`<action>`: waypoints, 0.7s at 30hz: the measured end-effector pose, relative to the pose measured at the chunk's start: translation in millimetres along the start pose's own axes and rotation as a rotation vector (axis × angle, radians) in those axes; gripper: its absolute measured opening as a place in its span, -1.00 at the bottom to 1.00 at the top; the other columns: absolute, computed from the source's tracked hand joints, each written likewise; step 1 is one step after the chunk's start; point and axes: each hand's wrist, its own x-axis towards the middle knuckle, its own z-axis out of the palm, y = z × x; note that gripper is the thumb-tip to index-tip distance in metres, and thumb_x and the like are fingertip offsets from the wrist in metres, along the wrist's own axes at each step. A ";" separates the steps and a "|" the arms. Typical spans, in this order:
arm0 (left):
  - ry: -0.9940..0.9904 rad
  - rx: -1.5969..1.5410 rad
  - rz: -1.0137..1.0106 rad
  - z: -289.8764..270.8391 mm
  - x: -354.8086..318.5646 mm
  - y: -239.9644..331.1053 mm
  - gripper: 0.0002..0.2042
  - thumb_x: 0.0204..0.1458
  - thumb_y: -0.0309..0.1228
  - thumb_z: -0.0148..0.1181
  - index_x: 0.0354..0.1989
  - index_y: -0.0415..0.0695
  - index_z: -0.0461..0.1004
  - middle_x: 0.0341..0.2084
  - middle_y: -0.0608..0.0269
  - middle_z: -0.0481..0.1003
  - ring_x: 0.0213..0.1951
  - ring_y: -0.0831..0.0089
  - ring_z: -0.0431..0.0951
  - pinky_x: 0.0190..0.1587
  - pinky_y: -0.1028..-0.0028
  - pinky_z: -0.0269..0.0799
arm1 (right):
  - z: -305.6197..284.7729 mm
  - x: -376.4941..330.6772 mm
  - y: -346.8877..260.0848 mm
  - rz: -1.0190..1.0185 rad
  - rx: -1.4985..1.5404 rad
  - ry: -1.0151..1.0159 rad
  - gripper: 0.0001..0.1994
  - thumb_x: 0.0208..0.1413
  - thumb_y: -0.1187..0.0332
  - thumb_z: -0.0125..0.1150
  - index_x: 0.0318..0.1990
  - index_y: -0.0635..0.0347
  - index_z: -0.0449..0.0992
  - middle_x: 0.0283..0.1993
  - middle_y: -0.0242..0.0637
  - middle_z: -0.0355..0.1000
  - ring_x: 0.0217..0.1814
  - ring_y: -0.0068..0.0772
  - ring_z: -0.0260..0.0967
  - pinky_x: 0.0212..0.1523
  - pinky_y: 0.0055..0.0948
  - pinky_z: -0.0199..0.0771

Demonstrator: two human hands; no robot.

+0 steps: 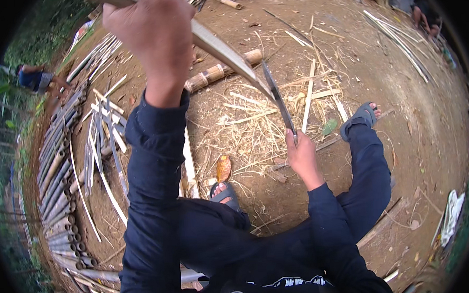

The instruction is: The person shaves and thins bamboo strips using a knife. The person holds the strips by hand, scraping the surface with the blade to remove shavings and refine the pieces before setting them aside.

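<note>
My left hand [157, 36] is raised at the upper left, its fingers closed round a long bamboo strip [221, 52]. The strip slants down to the right and its far end meets the blade of a machete [278, 99]. Lower down, in front of my right knee, my right hand [303, 158] grips the machete by its handle, most of which the fingers hide. The blade points up and slightly left, and it overlaps the strip's tip. Whether it cuts into the strip, I cannot tell.
Pale shavings [254, 127] litter the dirt between my sandalled feet. Beyond them lies a thick bamboo pole [222, 72]. Split strips [99, 148] and a row of stacked bamboo poles [61, 171] fill the left side. One person [37, 78] is at the far left, another [425, 14] at the upper right.
</note>
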 end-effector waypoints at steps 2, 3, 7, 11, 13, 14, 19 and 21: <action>-0.077 -0.064 -0.024 2.0 -4.4 11.9 -0.55 0.27 -0.03 0.07 -0.62 0.05 0.17 -0.78 0.50 0.13 -0.78 0.67 0.11 -0.75 0.56 0.03 | -19.6 -5.6 -25.9 -0.019 0.061 0.006 -0.66 0.32 0.24 0.09 -0.43 0.35 0.40 -0.69 -0.07 0.34 -0.67 -0.07 0.39 -0.58 -0.16 0.27; -0.165 -0.120 -0.052 -10.3 -3.1 17.4 -0.59 0.28 -0.06 0.02 -0.57 -0.01 0.24 -0.74 0.39 0.23 -0.74 0.60 0.22 -0.69 0.53 0.14 | -28.7 -12.5 -41.1 -0.031 0.087 -0.002 -0.67 0.31 0.26 0.10 -0.44 0.34 0.39 -0.71 -0.11 0.32 -0.70 -0.11 0.37 -0.60 -0.19 0.25; -0.127 -0.040 0.068 -37.1 8.1 40.4 -0.68 0.26 -0.24 0.05 -0.51 -0.05 0.15 -0.70 0.39 0.10 -0.72 0.61 0.08 -0.67 0.52 0.03 | -36.0 -33.7 -91.2 -0.193 0.249 0.044 -0.76 0.29 0.33 0.13 -0.37 0.30 0.38 -0.71 -0.18 0.31 -0.70 -0.15 0.38 -0.64 -0.25 0.25; -0.284 -0.054 0.069 -47.9 12.2 56.6 -0.62 0.26 -0.20 0.07 -0.50 -0.08 0.09 -0.69 0.41 0.00 -0.70 0.63 0.02 -0.64 0.56 0.01 | -8.2 -50.7 -75.8 -0.283 0.246 0.098 -0.80 0.28 0.34 0.13 -0.32 0.29 0.36 -0.67 -0.15 0.38 -0.68 -0.12 0.41 -0.64 -0.24 0.31; -0.111 0.096 0.130 -21.3 -15.0 38.3 -0.61 0.24 -0.20 0.10 -0.50 -0.09 0.08 -0.68 0.40 0.01 -0.69 0.63 0.03 -0.62 0.57 0.01 | 19.1 -53.4 -20.1 -0.233 0.047 0.090 -0.80 0.28 0.33 0.12 -0.30 0.31 0.37 -0.65 -0.10 0.40 -0.65 -0.08 0.44 -0.61 -0.22 0.36; -0.107 0.037 0.082 -24.4 -0.5 45.5 -0.62 0.23 -0.23 0.11 -0.49 -0.10 0.08 -0.68 0.39 0.01 -0.68 0.63 0.04 -0.62 0.58 0.01 | 30.4 -52.5 -8.5 0.028 0.104 -0.068 -0.79 0.28 0.32 0.10 -0.30 0.32 0.41 -0.66 -0.07 0.40 -0.63 -0.06 0.46 -0.59 -0.17 0.39; -0.179 0.030 0.124 -24.1 8.5 31.8 -0.72 0.20 -0.31 0.06 -0.44 -0.16 0.15 -0.66 0.35 0.05 -0.68 0.61 0.07 -0.61 0.56 0.03 | 24.8 -40.9 30.6 -0.012 0.069 -0.039 -0.73 0.28 0.23 0.14 -0.36 0.28 0.44 -0.70 -0.13 0.36 -0.69 -0.14 0.42 -0.66 -0.17 0.33; -0.217 0.056 0.085 -34.1 9.1 35.1 -0.70 0.21 -0.28 0.05 -0.46 -0.11 0.11 -0.67 0.36 0.05 -0.68 0.62 0.07 -0.62 0.58 0.02 | -2.2 -36.0 -28.7 0.007 0.184 -0.161 -0.72 0.27 0.21 0.16 -0.33 0.27 0.44 -0.70 -0.16 0.36 -0.69 -0.20 0.42 -0.66 -0.21 0.34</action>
